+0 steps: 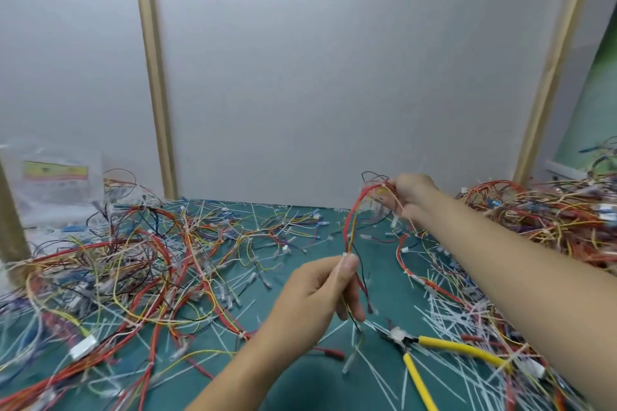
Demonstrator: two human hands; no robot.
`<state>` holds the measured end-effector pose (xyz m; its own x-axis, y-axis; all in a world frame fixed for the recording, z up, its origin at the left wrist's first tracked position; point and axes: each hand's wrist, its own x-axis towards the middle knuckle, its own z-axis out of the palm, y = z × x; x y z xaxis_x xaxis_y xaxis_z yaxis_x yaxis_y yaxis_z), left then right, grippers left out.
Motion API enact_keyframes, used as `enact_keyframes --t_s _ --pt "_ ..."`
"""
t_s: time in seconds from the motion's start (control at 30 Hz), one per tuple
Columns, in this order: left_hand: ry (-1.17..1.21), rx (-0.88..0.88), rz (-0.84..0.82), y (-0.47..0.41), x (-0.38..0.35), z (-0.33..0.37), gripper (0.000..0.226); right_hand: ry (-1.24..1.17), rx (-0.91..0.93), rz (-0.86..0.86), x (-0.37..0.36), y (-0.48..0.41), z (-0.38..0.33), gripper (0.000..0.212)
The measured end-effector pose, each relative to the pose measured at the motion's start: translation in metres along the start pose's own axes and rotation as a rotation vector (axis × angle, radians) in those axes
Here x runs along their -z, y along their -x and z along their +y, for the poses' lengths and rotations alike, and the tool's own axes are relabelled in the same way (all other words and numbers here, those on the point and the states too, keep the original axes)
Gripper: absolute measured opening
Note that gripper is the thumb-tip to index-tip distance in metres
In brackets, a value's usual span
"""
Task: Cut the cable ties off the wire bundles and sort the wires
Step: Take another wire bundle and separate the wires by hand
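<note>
A thin bundle of red, yellow and black wires (350, 227) stretches in the air between my two hands above the green mat (300, 374). My left hand (320, 290) pinches its lower end near a white cable tie (341, 265), and loose wire ends hang below the fingers. Farther back, my right hand (409, 198) grips the upper end, where the wires loop. Yellow-handled cutters (430, 347) lie open on the mat, just right of my left hand.
A big tangle of loose wires (117, 270) covers the left of the mat. Another heap of bundles (551, 213) sits at the right rear. Cut white ties (444, 314) litter the right side. A plastic bag (56, 180) stands at the back left, against white panels.
</note>
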<state>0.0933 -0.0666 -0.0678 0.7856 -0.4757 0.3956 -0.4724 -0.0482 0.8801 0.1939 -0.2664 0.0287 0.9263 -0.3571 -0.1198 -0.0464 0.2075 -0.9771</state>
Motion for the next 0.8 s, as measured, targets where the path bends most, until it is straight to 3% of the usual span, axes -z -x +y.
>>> enact_keyframes --t_s 0.07,0.13,0.17,0.23,0.27,0.3,0.37,0.43,0.6,0.8 --pt "0.035 0.01 0.01 0.0 -0.001 -0.002 0.052 0.085 -0.082 -0.085 0.012 0.004 0.008 0.035" --pt "0.137 0.039 0.038 -0.002 0.002 -0.001 0.053 0.422 -0.069 -0.103 0.029 0.02 0.009 0.063" --pt "0.187 0.06 0.05 -0.004 0.004 0.0 0.053 0.598 0.045 -0.041 0.037 0.031 0.009 0.07" --pt "0.259 0.121 0.057 -0.01 0.005 0.002 0.049 0.75 0.443 0.116 0.05 0.065 0.018 0.061" --pt "0.285 0.148 0.046 -0.012 0.003 0.004 0.048 0.712 0.586 0.109 0.054 0.086 0.027 0.052" --pt "0.305 0.168 0.027 -0.013 0.001 0.005 0.05 0.663 0.611 0.03 0.055 0.107 0.039 0.051" --pt "0.277 0.14 -0.009 -0.009 -0.005 0.004 0.048 0.52 0.392 -0.214 0.05 0.141 0.068 0.052" --pt "0.217 0.069 -0.071 0.001 -0.011 0.001 0.047 0.465 0.235 -0.329 0.045 0.154 0.088 0.049" --pt "-0.094 0.009 -0.135 0.008 -0.011 -0.005 0.052 0.185 0.216 -0.334 0.049 0.15 0.102 0.015" --pt "-0.498 -0.199 0.032 0.01 -0.016 -0.006 0.053 0.101 0.226 -0.339 0.052 0.155 0.105 0.019"
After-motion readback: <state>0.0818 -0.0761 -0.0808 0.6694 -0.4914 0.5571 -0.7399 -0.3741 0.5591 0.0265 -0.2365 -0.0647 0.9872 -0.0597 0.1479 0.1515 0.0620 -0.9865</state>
